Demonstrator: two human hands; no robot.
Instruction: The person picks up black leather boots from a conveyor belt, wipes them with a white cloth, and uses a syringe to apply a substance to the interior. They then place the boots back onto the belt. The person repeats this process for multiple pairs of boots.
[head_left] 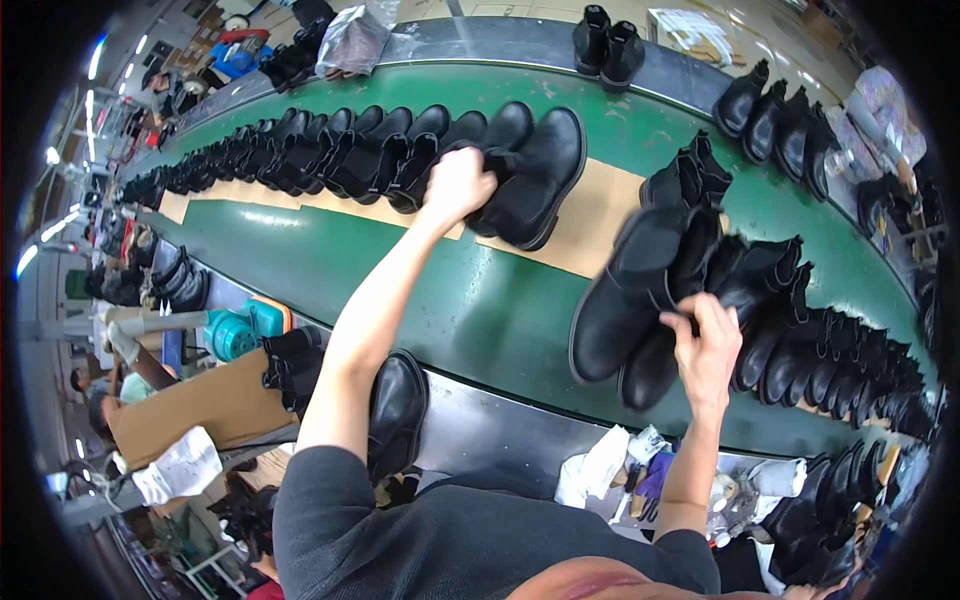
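My left hand (460,185) is closed on the shaft of a black ankle boot (545,175) at the right end of a long row. A second boot of the same kind sits close against it, and my fingertips are partly hidden there. On the right, my right hand (708,340) is closed at the top of another black ankle boot (625,290). That boot is tilted, its toe toward me, with a second boot (650,375) just under it. Slight blur at this pair hides whether my fingers hold one boot or both.
Boots stand in rows on the green conveyor belt (480,290), over brown cardboard strips (600,215). More boots (605,45) line the far metal ledge. A single boot (398,410) lies by my left elbow. White cloths (595,465) and tools lie near my right forearm. Other people work around.
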